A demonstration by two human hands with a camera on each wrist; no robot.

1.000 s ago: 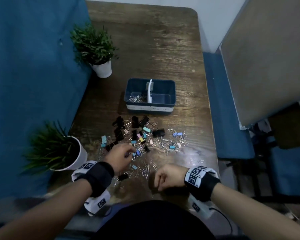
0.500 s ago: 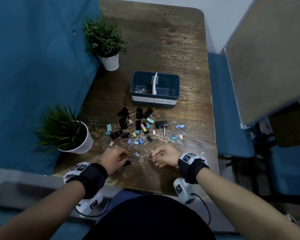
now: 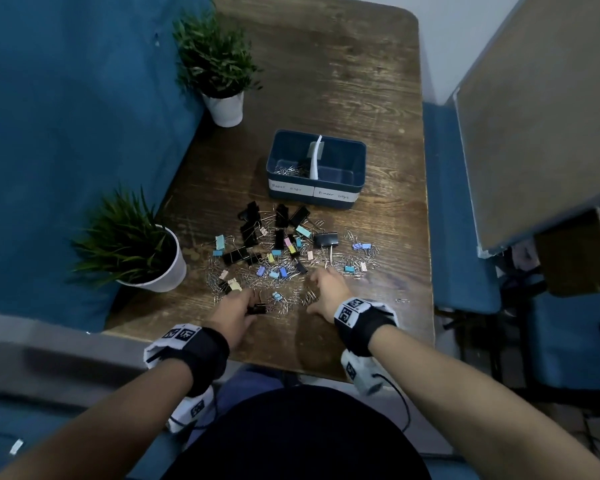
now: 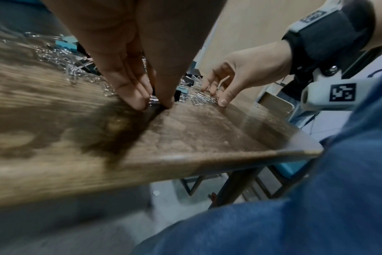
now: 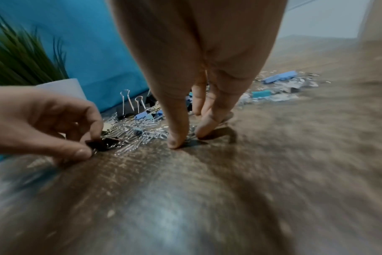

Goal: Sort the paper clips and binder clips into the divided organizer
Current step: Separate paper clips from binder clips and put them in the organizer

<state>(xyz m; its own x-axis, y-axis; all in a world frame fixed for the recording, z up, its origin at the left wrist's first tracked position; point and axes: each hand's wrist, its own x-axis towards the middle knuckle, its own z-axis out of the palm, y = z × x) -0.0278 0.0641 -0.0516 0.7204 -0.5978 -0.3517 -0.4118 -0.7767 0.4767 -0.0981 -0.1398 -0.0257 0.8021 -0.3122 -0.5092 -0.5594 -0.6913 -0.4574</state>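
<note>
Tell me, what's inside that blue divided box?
The organizer holds silver paper clips in its left compartment. What shows of the right compartment looks empty; its near wall hides the floor closest to us.

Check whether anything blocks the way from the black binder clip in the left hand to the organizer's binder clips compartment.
Nothing upright blocks it. The left hand pinches the black binder clip at the near edge; only the low clip pile lies before the organizer, easily cleared by lifting. Its right compartment is open-topped.
</note>
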